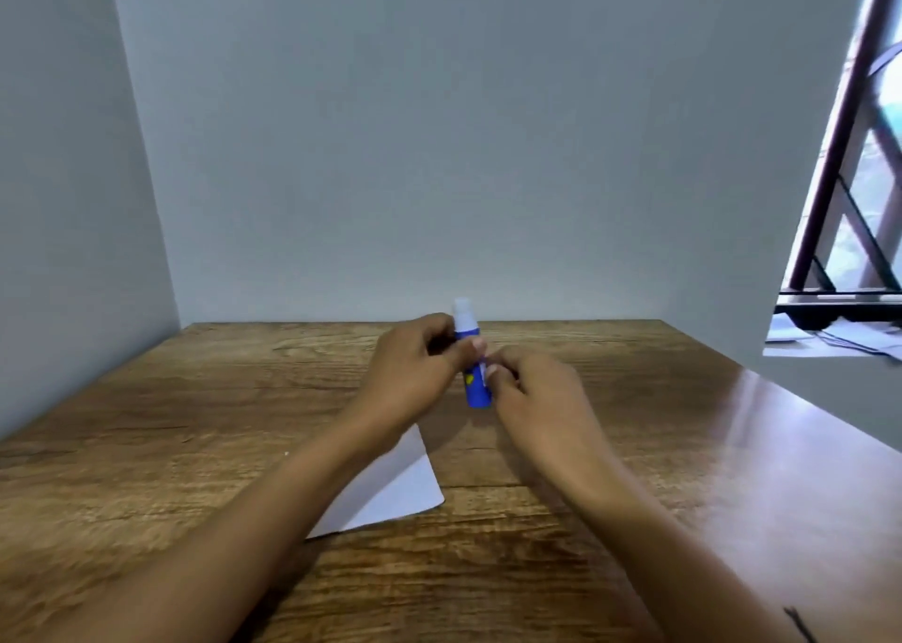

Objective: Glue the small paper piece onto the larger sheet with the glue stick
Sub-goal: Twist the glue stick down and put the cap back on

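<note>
A blue glue stick [476, 388] with a white top stands nearly upright above the wooden table [195, 422], near its far middle. My left hand [415, 374] grips the upper part of the stick, thumb across the blue body. My right hand [532, 393] pinches the lower part from the right. A white sheet of paper [390, 491] lies flat on the table under my left forearm, which covers much of it. The small paper piece is not in sight.
Grey walls close off the table at the back and left. At the right, a window with a dark frame [839, 154] opens above a ledge holding loose papers [839, 337]. The table's right part shines with glare.
</note>
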Demonstrator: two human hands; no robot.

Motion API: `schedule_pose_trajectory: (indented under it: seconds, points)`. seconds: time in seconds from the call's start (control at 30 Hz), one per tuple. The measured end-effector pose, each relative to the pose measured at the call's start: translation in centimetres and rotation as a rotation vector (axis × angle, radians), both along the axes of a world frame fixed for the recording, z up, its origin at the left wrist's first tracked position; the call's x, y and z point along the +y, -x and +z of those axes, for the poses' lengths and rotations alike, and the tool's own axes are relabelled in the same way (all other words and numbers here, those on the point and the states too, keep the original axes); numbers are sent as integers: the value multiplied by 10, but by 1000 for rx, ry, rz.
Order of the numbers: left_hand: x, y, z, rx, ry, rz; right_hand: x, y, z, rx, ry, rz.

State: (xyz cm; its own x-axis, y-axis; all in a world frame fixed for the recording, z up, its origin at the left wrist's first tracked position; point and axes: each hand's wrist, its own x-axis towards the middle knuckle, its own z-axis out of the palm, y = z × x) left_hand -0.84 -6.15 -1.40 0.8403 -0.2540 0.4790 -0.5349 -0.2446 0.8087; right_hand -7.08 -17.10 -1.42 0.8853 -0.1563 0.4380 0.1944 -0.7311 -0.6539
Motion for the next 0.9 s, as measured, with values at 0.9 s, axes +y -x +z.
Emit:
schedule_pose_trajectory:
  seconds: [0.9]
  points:
    - [14, -16, -8, 370, 387, -162, -6, -60, -27, 437, -802, 750]
